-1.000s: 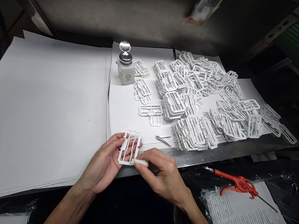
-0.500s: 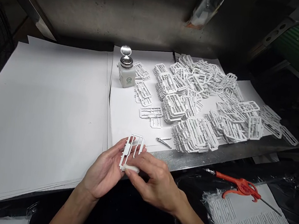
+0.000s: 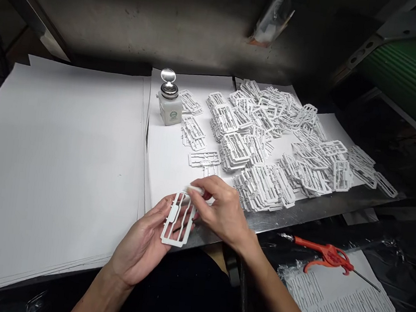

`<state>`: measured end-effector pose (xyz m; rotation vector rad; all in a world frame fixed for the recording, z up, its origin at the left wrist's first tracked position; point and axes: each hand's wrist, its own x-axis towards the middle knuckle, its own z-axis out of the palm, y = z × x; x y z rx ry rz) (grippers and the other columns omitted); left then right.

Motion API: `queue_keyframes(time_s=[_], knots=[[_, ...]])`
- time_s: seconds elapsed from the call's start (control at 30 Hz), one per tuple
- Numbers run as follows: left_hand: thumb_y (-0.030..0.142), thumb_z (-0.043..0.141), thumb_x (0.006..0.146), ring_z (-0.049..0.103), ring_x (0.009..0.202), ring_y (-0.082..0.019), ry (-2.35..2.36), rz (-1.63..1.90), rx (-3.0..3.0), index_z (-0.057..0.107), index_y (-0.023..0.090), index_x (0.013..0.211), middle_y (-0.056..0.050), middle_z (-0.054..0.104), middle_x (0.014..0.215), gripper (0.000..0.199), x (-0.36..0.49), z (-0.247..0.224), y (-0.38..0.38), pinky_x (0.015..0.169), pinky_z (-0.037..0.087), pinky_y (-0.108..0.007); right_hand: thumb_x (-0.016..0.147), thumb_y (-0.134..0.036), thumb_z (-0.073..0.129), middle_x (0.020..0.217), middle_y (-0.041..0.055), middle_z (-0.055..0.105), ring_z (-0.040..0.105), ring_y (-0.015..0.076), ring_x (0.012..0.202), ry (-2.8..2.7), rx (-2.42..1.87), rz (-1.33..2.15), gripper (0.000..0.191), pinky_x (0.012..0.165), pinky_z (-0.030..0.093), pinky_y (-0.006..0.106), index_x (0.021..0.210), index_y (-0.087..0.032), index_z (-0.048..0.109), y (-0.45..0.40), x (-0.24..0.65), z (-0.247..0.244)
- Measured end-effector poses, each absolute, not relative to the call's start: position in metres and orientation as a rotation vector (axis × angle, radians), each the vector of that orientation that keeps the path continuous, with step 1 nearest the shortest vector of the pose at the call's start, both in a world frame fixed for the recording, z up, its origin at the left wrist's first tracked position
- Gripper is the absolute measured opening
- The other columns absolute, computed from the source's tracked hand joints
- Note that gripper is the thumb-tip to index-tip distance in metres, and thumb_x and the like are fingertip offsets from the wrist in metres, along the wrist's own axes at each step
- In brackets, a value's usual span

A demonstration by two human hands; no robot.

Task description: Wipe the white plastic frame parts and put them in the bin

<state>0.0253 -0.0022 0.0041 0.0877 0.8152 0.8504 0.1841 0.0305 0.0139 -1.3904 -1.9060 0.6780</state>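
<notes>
A white slotted plastic frame (image 3: 173, 213) lies tilted in my left hand (image 3: 143, 244), whose thumb and fingers hold it at its sides. My right hand (image 3: 224, 210) pinches a small white wad (image 3: 195, 189), perhaps cotton or cloth, at the frame's far end. Part of the wad is hidden by the fingers. Just beyond, a few similar frames (image 3: 204, 158) lie on white paper. Farther off stands a pump dispenser bottle (image 3: 170, 106) with its metal lid raised.
Many stacked white frames (image 3: 265, 185) cover the right of the bench. White paper sheets (image 3: 57, 159) spread across the left. At lower right, a red air blow gun (image 3: 328, 255) lies over a plastic-wrapped tray (image 3: 348, 307). A clear bag (image 3: 270, 25) hangs on the back wall.
My right hand has moved the wad from the near end of the frame to its far end. My left hand still holds the frame. The view has shifted slightly.
</notes>
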Motion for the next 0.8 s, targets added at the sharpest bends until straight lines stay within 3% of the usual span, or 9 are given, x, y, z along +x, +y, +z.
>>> queue_keyframes(time_s=[0.13,0.43,0.63,0.8], knots=[[0.019,0.049,0.087,0.054,0.109,-0.028,0.816,0.855,0.094,0.054,0.017,0.112,-0.011,0.058,0.115,0.026,0.02,0.001,0.0,0.092,0.046,-0.043,0.086,-0.014,0.059,0.083,0.0017,0.058,0.052,0.0114,0.065,-1.811,-1.441,0.66,0.005,0.063,0.04,0.022,0.088,-0.015,0.063,0.029,0.193,0.015],[0.016,0.046,0.087,0.054,0.109,-0.026,0.794,0.928,0.09,0.055,0.016,0.109,-0.011,0.055,0.12,0.023,0.019,0.0,0.012,0.091,0.047,-0.039,0.087,-0.016,0.056,0.081,0.0023,0.056,0.052,0.0129,0.071,-1.789,-1.362,0.915,0.01,0.067,0.04,0.023,0.093,-0.015,0.064,-0.001,0.18,0.017],[0.019,0.047,0.087,0.052,0.111,-0.027,0.785,0.969,0.057,0.056,0.016,0.105,-0.011,0.059,0.112,0.02,0.017,-0.001,0.014,0.093,0.045,-0.039,0.082,-0.015,0.057,0.067,-0.0018,0.054,0.046,0.0091,0.057,-1.666,-1.439,1.39,0.008,0.052,0.036,0.019,0.079,-0.016,0.065,-0.014,0.187,0.012],[0.021,0.054,0.083,0.058,0.098,-0.02,0.907,0.987,0.149,0.058,0.017,0.1,-0.007,0.063,0.097,0.018,0.027,0.002,0.011,0.087,0.048,-0.033,0.083,-0.018,0.056,0.062,-0.0051,0.047,0.039,0.0072,0.052,-1.446,-1.377,1.692,0.015,0.046,0.031,0.017,0.096,-0.018,0.062,-0.012,0.182,0.016]])
